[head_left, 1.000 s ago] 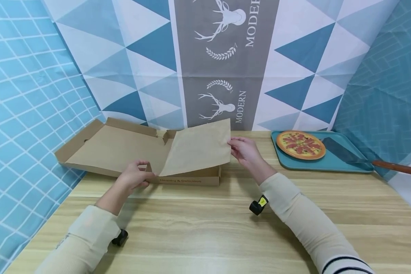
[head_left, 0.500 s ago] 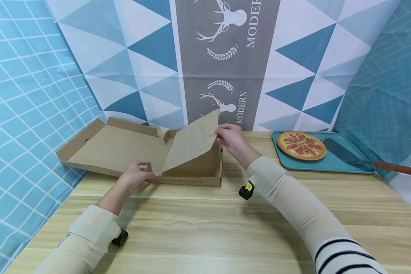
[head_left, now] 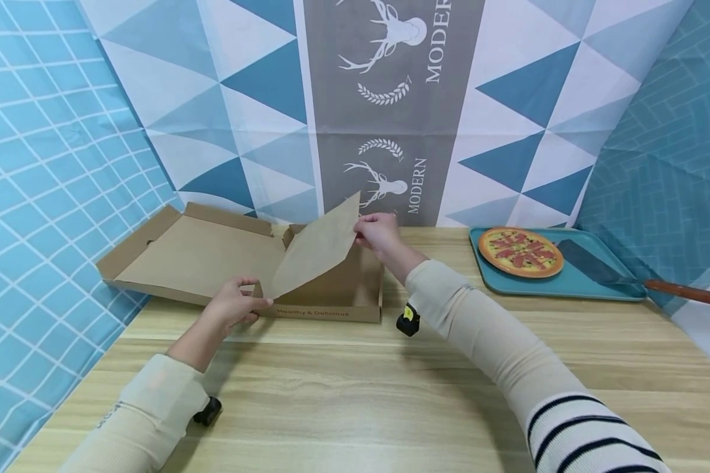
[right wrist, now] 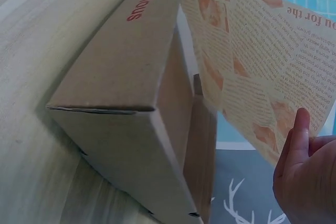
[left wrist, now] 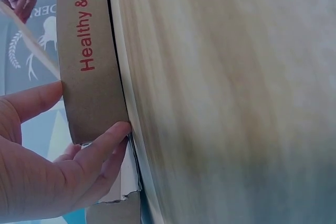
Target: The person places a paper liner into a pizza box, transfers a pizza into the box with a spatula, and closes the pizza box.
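An open cardboard pizza box (head_left: 313, 311) stands at the back left of the table, its lid folded out to the left. My left hand (head_left: 233, 305) grips the front wall near its left corner; the left wrist view shows the thumb (left wrist: 39, 100) at the upper edge and a fingertip at the lower edge. My right hand (head_left: 381, 236) pinches the right edge of a brown paper sheet (head_left: 319, 246), holding it raised and slanted over the box. Print covers the underside of the sheet (right wrist: 268, 61). Its low front corner meets the left fingers; whether they pinch it, I cannot tell.
A teal tray (head_left: 497, 286) sits at the back right. On it lie a pizza (head_left: 520, 252) and a peeler-like flat dark blade, a pizza peel (head_left: 591, 259), whose wooden handle (head_left: 686, 292) juts past the right rim. Patterned cloth walls stand behind and at both sides.
My right hand has moved left with the paper's edge, tilting the sheet up and baring more of the box's inside. The left hand has stayed at the corner.
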